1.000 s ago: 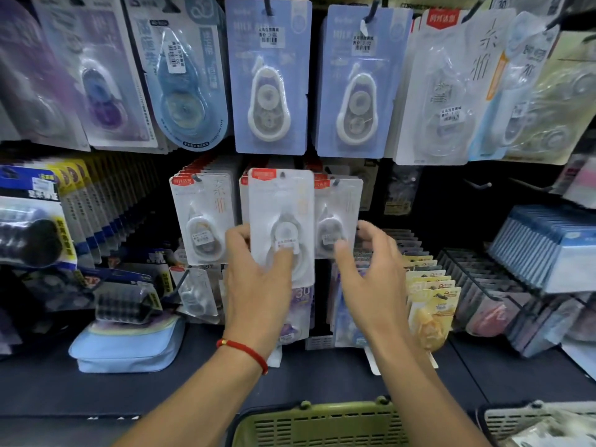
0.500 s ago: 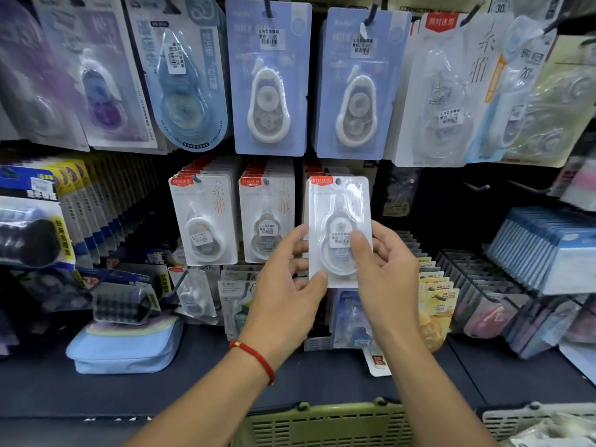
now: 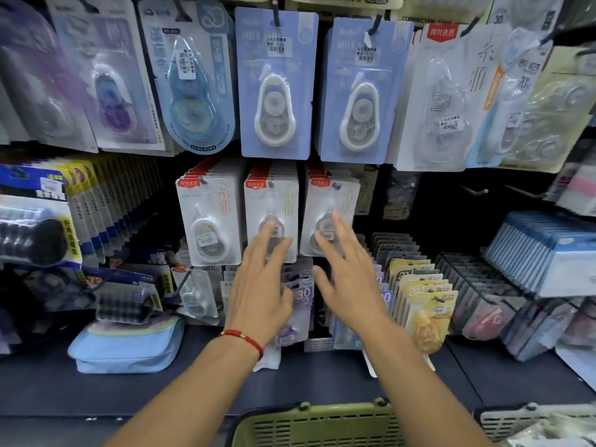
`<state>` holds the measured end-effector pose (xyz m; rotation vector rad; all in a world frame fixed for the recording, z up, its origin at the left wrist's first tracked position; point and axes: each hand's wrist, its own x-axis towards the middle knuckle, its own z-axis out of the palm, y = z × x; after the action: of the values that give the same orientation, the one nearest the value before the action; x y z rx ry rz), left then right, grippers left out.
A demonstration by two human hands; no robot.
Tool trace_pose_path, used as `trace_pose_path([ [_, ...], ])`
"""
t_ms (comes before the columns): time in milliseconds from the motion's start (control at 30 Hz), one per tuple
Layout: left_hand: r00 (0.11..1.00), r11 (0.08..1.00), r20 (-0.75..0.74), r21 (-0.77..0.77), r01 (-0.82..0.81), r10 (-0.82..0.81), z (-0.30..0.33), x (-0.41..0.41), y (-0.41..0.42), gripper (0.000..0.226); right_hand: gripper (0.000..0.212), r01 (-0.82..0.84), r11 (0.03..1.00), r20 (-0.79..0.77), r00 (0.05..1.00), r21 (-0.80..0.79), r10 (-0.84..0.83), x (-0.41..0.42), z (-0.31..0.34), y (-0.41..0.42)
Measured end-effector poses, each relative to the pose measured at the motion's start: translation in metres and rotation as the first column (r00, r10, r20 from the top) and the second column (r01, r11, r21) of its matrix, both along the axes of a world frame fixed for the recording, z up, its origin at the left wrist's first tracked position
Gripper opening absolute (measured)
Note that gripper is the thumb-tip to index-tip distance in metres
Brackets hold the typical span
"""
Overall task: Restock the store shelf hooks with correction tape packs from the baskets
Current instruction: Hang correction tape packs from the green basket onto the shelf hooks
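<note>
Hands open at the hooks

Your left hand (image 3: 258, 295) and right hand (image 3: 350, 279) are spread, holding nothing, fingertips blurred over the middle pack (image 3: 272, 217) and right pack (image 3: 330, 217), which hang on hooks. A green basket (image 3: 317, 425) sits below.

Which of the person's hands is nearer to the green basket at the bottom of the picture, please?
Neither clearly: both the left hand and the right hand are raised at the hanging packs, well above the green basket.
</note>
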<state>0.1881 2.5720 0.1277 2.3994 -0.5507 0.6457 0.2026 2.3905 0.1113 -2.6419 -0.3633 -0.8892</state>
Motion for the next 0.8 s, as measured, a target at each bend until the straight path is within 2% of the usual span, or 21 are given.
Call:
trace_pose_path([
  [67, 1.000, 0.999, -0.022, 0.041, -0.003, 0.004, -0.002, 0.000, 0.003, 0.079, 0.058, 0.051, 0.999, -0.053, 0.997, -0.013, -0.051, 0.010, 0.002, 0.001],
  [167, 0.999, 0.995, -0.053, 0.096, 0.000, 0.005, -0.003, -0.002, 0.007, 0.083, 0.049, 0.068, 0.996, -0.030, 0.997, 0.064, -0.066, 0.014, 0.012, 0.005],
  [233, 0.998, 0.991, -0.064, 0.131, 0.025, -0.016, -0.005, -0.005, 0.013, 0.083, 0.046, 0.068, 0.996, -0.007, 0.998, 0.052, -0.067, 0.011, 0.016, 0.005],
  [333, 0.996, 0.981, -0.072, 0.184, 0.065, -0.052, -0.012, -0.015, 0.026, 0.075, 0.043, 0.081, 0.995, 0.016, 0.996, 0.061, -0.082, -0.001, 0.007, 0.008],
  [467, 0.974, 0.922, -0.219, 0.363, 0.138, -0.060, -0.040, -0.036, 0.049, 0.061, 0.020, -0.019, 0.985, 0.074, 0.997, 0.170, 0.007, -0.035, -0.040, 0.015],
  [500, 0.965, 0.885, -0.258, 0.438, 0.161, -0.048, -0.052, -0.042, 0.055, 0.061, 0.015, -0.031, 0.987, 0.020, 0.999, 0.160, 0.028, -0.046, -0.057, 0.016],
  [567, 0.943, 0.797, -0.332, 0.565, 0.214, -0.018, -0.081, -0.058, 0.070, 0.059, 0.013, -0.056, 0.988, -0.245, 0.965, 0.142, 0.090, -0.065, -0.091, 0.019],
  [600, 0.925, 0.758, -0.381, 0.604, 0.247, 0.002, -0.097, -0.067, 0.076, 0.059, 0.014, -0.088, 0.991, -0.428, 0.896, 0.097, 0.122, -0.074, -0.110, 0.022],
  [633, 0.903, 0.733, -0.429, 0.622, 0.276, 0.025, -0.116, -0.076, 0.084, 0.060, 0.015, -0.148, 0.989, -0.606, 0.785, 0.018, 0.128, -0.082, -0.129, 0.024],
  [700, 0.856, 0.713, -0.514, 0.619, 0.328, 0.052, -0.156, -0.097, 0.096, 0.064, 0.021, -0.297, 0.948, -0.866, 0.498, -0.118, 0.048, -0.099, -0.176, 0.030],
  [733, 0.835, 0.716, -0.548, 0.603, 0.352, 0.051, -0.176, -0.107, 0.100, 0.068, 0.030, -0.348, 0.925, -0.929, 0.370, -0.151, -0.012, -0.109, -0.201, 0.034],
  [800, 0.785, 0.761, -0.617, 0.534, 0.369, 0.053, -0.210, -0.128, 0.102, 0.073, 0.051, -0.346, 0.922, -0.974, 0.199, -0.173, -0.108, -0.129, -0.249, 0.039],
])
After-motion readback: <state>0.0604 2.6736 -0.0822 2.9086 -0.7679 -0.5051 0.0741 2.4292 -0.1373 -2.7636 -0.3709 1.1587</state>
